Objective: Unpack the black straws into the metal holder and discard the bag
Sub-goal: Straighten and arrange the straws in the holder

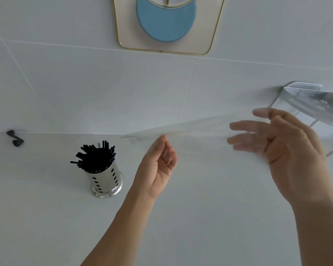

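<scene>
Several black straws (96,158) stand bunched in a perforated metal holder (106,181) on the white counter, left of centre. To its right my left hand (158,166) is raised with curled fingers, and its thumb and fingertips pinch the upper edge of a clear, nearly invisible plastic bag (200,135). The bag stretches as a faint sheet from there toward my right hand (288,146). That hand is blurred, with fingers straight and spread against the bag's right part. I cannot see any straws in the bag.
A small black crank-shaped part (15,139) lies at the counter's back left by the tiled wall. A perforated metal rack (315,106) sits at the far right behind my right hand. A gold-framed panel with a blue disc (165,25) hangs on the wall above.
</scene>
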